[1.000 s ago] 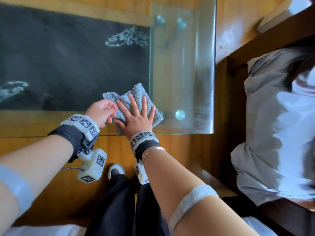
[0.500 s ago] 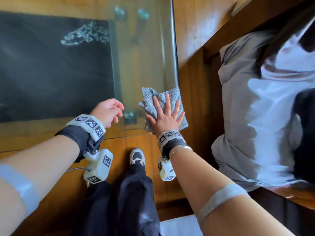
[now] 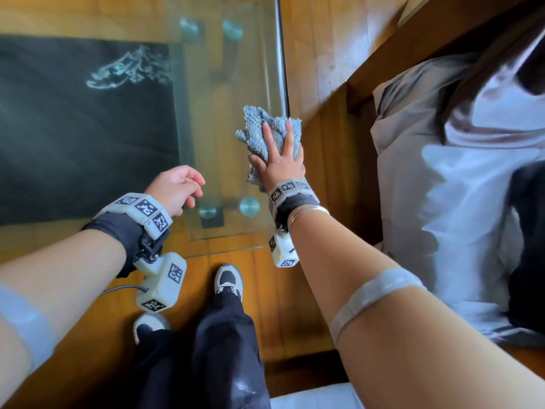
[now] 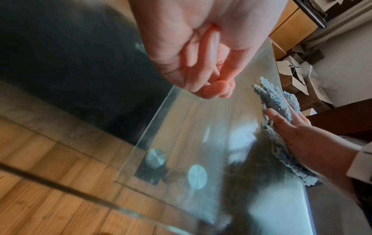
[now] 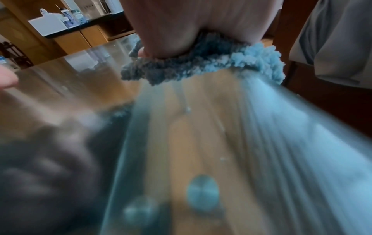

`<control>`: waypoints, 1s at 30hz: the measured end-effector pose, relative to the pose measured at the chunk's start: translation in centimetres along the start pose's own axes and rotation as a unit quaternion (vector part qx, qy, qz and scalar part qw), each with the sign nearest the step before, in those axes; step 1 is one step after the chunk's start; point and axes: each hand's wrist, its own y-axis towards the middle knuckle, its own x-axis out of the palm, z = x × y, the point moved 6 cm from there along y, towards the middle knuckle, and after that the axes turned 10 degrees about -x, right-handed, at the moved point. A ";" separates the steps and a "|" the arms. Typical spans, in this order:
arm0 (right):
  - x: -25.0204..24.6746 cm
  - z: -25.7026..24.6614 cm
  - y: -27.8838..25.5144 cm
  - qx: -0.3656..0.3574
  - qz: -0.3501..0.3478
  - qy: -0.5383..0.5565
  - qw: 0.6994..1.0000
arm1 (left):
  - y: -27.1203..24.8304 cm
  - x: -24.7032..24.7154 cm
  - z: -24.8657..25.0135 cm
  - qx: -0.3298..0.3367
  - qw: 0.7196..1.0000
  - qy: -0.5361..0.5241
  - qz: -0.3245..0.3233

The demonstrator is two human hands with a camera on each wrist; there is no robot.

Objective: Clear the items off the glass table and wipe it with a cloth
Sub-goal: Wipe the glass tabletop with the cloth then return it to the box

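Note:
A fluffy blue-grey cloth (image 3: pixel 259 134) (image 4: pixel 273 98) (image 5: pixel 237 65) lies bunched on the glass table (image 3: pixel 224 93) (image 4: pixel 181 127) (image 5: pixel 201 127), close to its right edge. My right hand (image 3: pixel 280 154) (image 4: pixel 298 127) presses flat on the cloth with straight, spread fingers. My left hand (image 3: pixel 177 187) (image 4: pixel 203 70) hovers over the near part of the glass, left of the cloth, fingers loosely curled and holding nothing.
Round metal mounts (image 3: pixel 249 206) show through the glass. A dark rug with a pale pattern (image 3: pixel 82 125) lies under the table's left part. A wooden bench with grey and white cushions (image 3: pixel 442 172) stands right of the table. My shoes (image 3: pixel 227 280) are on the wooden floor.
My right hand has slid the cloth rightward and then away from me along the table's right edge. My left hand let go of the cloth and stayed behind, empty.

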 end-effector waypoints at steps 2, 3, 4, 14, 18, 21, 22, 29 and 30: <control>0.6 0.2 -1.3 0.004 -0.002 -0.006 1.000 | -0.2 0.2 -0.8 -0.001 1.000 0.002 -0.004; 1.1 0.3 -2.3 0.005 -0.005 -0.012 1.000 | -0.4 0.2 -1.2 -0.001 1.000 0.002 -0.004; 1.7 0.5 -3.4 0.007 -0.007 -0.017 1.000 | -0.5 0.2 -1.6 -0.001 1.000 0.003 -0.005; 6.3 0.3 -13.9 0.071 -0.017 -0.049 0.996 | -4.4 -1.0 -7.0 0.023 1.000 0.008 -0.006; 7.7 -1.6 -16.3 0.051 -0.058 -0.072 0.994 | -6.3 -1.7 -9.0 0.027 1.000 0.010 -0.003; 8.4 -5.7 -17.5 -0.002 -0.076 -0.011 0.997 | -7.5 -2.4 -10.3 0.023 1.000 0.021 0.003; 8.3 -7.4 -17.9 -0.027 -0.077 0.006 0.997 | -8.0 -2.8 -10.5 0.024 0.999 0.023 0.006; 4.4 -19.6 -18.1 -0.173 -0.081 0.067 0.979 | -12.1 -10.4 -10.9 0.058 0.998 -0.004 0.028; 3.8 -21.4 -18.2 -0.192 -0.087 0.056 0.976 | -12.9 -11.9 -10.7 0.068 0.997 0.004 0.032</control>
